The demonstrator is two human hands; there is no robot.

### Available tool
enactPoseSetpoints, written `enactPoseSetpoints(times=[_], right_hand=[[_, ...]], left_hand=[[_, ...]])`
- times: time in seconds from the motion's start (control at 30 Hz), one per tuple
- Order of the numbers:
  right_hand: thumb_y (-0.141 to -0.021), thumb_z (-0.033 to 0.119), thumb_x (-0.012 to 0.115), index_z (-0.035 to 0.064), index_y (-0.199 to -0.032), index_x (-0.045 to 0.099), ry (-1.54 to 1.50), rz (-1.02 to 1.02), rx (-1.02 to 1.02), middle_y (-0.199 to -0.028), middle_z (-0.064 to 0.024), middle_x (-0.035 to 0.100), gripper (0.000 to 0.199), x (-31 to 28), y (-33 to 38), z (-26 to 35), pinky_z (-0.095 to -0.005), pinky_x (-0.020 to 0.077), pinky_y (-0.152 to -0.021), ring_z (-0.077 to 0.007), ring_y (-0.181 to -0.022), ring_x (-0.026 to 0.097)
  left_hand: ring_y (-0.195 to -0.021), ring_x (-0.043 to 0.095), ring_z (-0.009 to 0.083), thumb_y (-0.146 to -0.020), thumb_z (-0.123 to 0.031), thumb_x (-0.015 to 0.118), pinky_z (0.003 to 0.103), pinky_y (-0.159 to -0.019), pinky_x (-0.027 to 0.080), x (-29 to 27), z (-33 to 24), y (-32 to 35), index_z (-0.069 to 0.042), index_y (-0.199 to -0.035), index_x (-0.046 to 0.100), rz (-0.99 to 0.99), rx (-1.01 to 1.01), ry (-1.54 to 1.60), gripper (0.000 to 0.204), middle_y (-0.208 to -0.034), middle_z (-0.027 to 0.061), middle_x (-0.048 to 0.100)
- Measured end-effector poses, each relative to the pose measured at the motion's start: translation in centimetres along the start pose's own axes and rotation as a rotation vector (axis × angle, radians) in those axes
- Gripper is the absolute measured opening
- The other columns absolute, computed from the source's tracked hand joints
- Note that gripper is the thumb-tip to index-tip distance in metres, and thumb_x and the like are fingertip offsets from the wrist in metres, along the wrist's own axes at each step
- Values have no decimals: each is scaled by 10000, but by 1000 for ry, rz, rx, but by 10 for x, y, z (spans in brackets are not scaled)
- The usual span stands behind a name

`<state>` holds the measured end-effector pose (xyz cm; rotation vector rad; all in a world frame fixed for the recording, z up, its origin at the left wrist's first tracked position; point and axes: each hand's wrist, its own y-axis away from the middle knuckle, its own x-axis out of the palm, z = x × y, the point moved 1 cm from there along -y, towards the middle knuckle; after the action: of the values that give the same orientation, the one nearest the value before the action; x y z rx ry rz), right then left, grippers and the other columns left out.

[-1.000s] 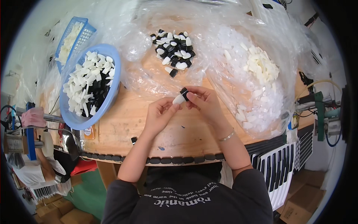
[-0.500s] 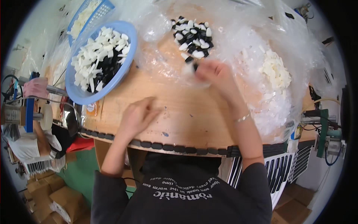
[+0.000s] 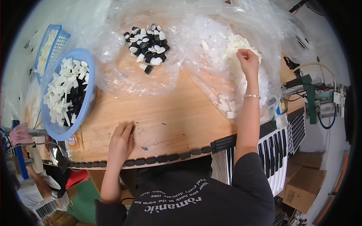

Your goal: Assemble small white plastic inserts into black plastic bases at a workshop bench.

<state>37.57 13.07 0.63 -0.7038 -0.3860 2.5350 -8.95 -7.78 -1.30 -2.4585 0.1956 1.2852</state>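
Observation:
My left hand (image 3: 121, 140) rests low over the wooden table near its front edge. Its fingers are closed, and a small black piece (image 3: 132, 130) shows at the tips. My right hand (image 3: 249, 62) reaches to the far right with thumb and fingers pinched together over a heap of cream-white flat pieces (image 3: 235, 42); anything within the pinch is too small to make out. Left of that heap lies a pile of mixed black and white oval pieces (image 3: 148, 45) on clear plastic. At the left, a blue basin (image 3: 89, 60) holds loose white and black pieces.
A blue perforated basket (image 3: 60, 39) with pale pieces stands behind the basin. Crinkled clear plastic sheeting (image 3: 124, 81) covers the far table. Black blocks (image 3: 151, 160) line the front edge. A green clamp-like machine (image 3: 310, 100) is at the right; another person's arm (image 3: 39, 182) shows lower left.
My right hand has moved from the black-and-white pile to the cream-white heap. My left hand's fingers have closed, with a black piece now showing. The whole view has shifted rightward.

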Motion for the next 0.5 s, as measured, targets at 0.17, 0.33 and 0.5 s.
enactPoseSetpoints(times=[0.17, 0.33, 0.5], right_hand=[[-723, 68, 713, 90, -1038, 668, 573, 111, -134, -1051, -121, 623, 319, 12, 7, 9, -370, 514, -781, -288, -864, 646], [-735, 82, 709, 87, -1037, 663, 737, 116, -230, -1075, -124, 591, 306, 31, 4, -3, -406, 500, -835, -311, -960, 610], [-766, 62, 683, 43, -931, 721, 627, -18, -225, -1153, -160, 592, 170, 21, 0, -7, -384, 501, -811, -320, -886, 631]], left_hand=[[-787, 596, 224, -877, 24, 538, 290, -709, 477, 13, -12, -65, 20, -1144, 586, 21, 11, 361, 272, -954, 133, 602], [-763, 585, 100, -958, -64, 512, 240, -718, 493, 48, -9, -106, 35, -1158, 572, 97, -282, 1432, 231, -921, 52, 638], [-756, 618, 132, -899, -46, 606, 273, -704, 526, 66, -6, -102, 51, -1165, 566, 184, -328, 1594, 285, -925, 87, 658]])
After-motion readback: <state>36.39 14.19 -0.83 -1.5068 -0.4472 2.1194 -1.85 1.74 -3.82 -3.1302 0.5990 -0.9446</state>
